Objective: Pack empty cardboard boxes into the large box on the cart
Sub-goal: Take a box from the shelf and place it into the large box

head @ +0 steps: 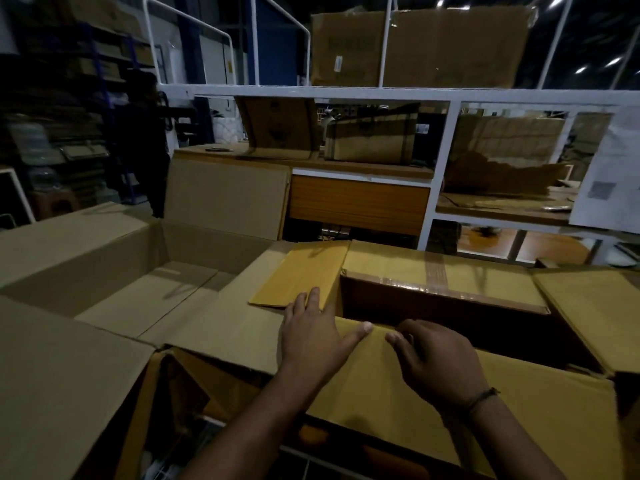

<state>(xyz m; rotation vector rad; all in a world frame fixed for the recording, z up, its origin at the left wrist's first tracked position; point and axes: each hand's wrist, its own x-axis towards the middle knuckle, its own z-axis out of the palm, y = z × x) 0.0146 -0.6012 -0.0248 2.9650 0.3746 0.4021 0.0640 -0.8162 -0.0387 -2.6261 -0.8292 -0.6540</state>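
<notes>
Behind small box (415, 268), white rack (443, 140)

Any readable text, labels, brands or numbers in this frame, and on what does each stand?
None can be read.
White sticker on the top cardboard sheet: too blurred.
Paper sheet with a QR-like square, at right: too blurred.
Small label on the shelf box: too small.

The right hand (440, 362) hides its fingertips over the near flap (519, 393) of the smaller box (433, 268), whose inside is too dark to see. The big box (86, 251) runs off the left edge; the printed sheet (613, 161) is unreadably blurred.
</notes>
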